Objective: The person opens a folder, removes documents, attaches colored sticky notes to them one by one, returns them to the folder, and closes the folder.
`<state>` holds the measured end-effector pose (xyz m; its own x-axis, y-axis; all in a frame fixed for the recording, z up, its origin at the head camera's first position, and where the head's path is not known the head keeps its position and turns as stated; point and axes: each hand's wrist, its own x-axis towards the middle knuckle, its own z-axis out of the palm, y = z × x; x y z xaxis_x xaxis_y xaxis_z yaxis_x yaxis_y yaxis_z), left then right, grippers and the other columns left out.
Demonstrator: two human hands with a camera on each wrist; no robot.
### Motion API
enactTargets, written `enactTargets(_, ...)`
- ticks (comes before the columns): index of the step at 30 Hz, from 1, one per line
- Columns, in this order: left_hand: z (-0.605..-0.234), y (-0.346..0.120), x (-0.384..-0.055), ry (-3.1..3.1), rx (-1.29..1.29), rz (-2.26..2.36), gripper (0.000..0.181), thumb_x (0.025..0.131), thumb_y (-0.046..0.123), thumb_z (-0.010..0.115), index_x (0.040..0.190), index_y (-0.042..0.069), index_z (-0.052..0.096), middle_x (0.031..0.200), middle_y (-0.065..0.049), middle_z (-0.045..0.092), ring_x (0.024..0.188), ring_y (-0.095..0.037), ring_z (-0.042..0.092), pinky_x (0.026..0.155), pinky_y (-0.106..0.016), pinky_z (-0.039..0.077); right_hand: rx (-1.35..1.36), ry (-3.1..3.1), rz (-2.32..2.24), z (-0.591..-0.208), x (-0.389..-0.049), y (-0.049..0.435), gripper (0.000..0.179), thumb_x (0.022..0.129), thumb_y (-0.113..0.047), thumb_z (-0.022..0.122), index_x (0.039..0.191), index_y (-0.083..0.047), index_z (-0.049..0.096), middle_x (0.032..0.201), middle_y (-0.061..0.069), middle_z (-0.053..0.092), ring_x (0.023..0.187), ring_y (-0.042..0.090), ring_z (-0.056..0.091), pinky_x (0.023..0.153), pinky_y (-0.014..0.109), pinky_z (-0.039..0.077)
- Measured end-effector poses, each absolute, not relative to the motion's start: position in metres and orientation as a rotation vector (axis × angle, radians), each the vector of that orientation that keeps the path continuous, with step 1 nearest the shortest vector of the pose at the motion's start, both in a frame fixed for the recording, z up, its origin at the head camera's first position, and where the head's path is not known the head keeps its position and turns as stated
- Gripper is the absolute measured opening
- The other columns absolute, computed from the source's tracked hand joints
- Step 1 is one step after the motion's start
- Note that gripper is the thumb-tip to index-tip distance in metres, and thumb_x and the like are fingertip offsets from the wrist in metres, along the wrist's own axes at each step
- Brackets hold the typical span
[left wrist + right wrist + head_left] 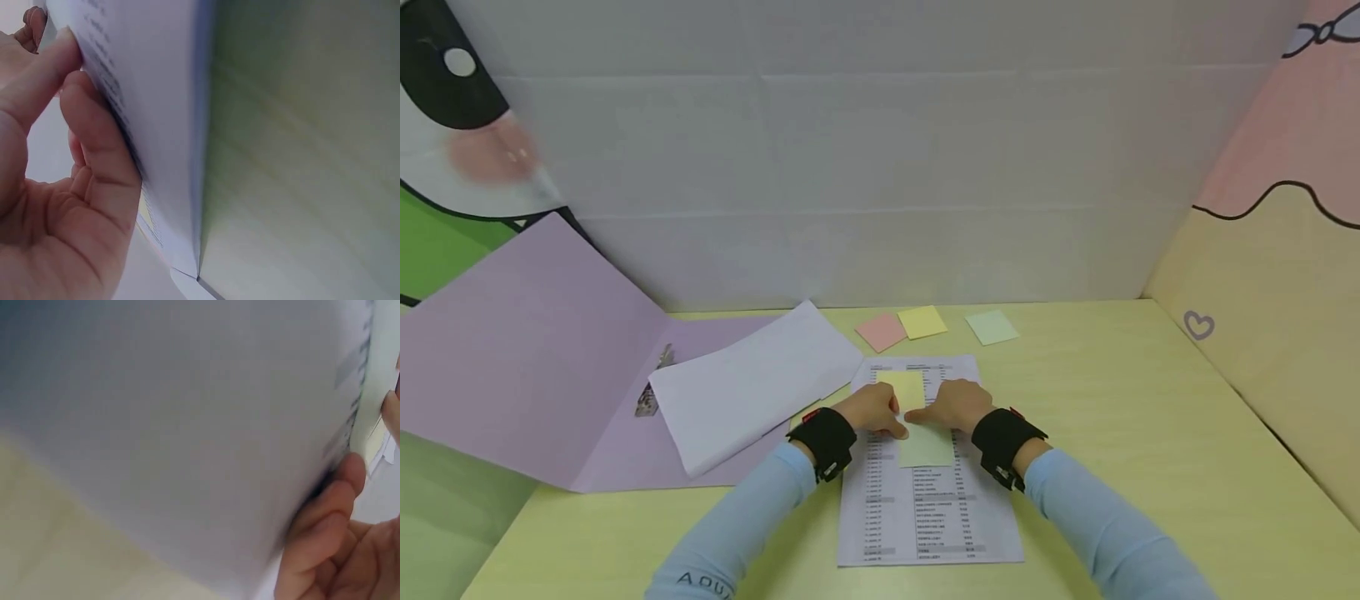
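A printed sheet [932, 529] covered in table rows lies flat on the table. Stuck on its upper part is a yellow sticky note [901, 383], and just below that a pale green sticky note [925, 452]. My left hand [872, 408] presses the top left of the green note with the thumb, its other fingers bent loosely against the sheet. From the other side my right hand [958, 404] presses along the note's top edge with the thumb outstretched. In the wrist views, the bent fingers of the left hand [94, 156] and right hand [331, 525] rest at the paper.
Behind the sheet lie a pink note [882, 332], a second yellow note [922, 322] and another pale green note [992, 327]. At left an open purple folder [527, 333] with a metal clip [646, 402] bears white paper [760, 379]. A wall [880, 167] stands behind the table.
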<state>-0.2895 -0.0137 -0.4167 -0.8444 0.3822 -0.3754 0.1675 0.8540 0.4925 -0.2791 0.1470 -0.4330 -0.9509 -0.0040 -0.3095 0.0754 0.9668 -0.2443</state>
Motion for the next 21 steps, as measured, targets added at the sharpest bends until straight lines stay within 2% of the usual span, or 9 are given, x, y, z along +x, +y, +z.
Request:
enactTargets(4, -0.416, -0.014, -0.289, 2.554, 0.401, 0.63, 0.032, 0.072, 0.02, 0.078, 0.087, 0.004, 0.054, 0.065, -0.003, 0.054, 0.056, -0.012, 0.051, 0.055, -0.021, 0.039, 0.034, 2.802, -0.422, -0.434, -0.279, 0.15, 0.063, 0.067, -0.071, 0.06, 0.073, -0.009, 0.06, 0.056, -0.001, 0.041, 0.049, 0.014, 0.044, 0.045, 0.026, 0.028)
enactTargets(9, -0.416, -0.014, -0.287, 2.565, 0.388, 0.627, 0.032, 0.072, 0.02, 0.078, 0.088, 0.005, 0.054, 0.065, -0.003, 0.054, 0.055, -0.012, 0.051, 0.055, -0.021, 0.038, -0.017, 2.757, -0.604, -0.439, -0.28, 0.16, 0.051, 0.074, -0.058, 0.065, 0.074, -0.007, 0.06, 0.048, -0.002, 0.04, 0.041, 0.012, 0.041, 0.041, 0.023, 0.025)
enactTargets(14, -0.415, -0.012, -0.286, 2.572, 0.4, 0.631, 0.032, 0.073, 0.02, 0.078, 0.088, 0.005, 0.054, 0.065, -0.003, 0.054, 0.055, -0.012, 0.051, 0.055, -0.021, 0.038, -0.094, 2.754, -0.716, -0.44, -0.279, 0.172, 0.039, 0.079, -0.042, 0.068, 0.063, -0.007, 0.061, 0.043, -0.001, 0.047, 0.04, 0.012, 0.044, 0.042, 0.022, 0.03)
enactTargets(21, -0.414, -0.014, -0.284, 2.572, 0.379, 0.658, 0.031, 0.073, 0.019, 0.078, 0.087, 0.004, 0.054, 0.064, -0.003, 0.054, 0.055, -0.013, 0.051, 0.054, -0.021, 0.038, -0.2, 2.75, -0.806, -0.443, -0.28, 0.18, 0.026, 0.081, -0.025, 0.069, 0.072, -0.007, 0.053, 0.049, 0.001, 0.053, 0.045, 0.011, 0.049, 0.046, 0.021, 0.035)
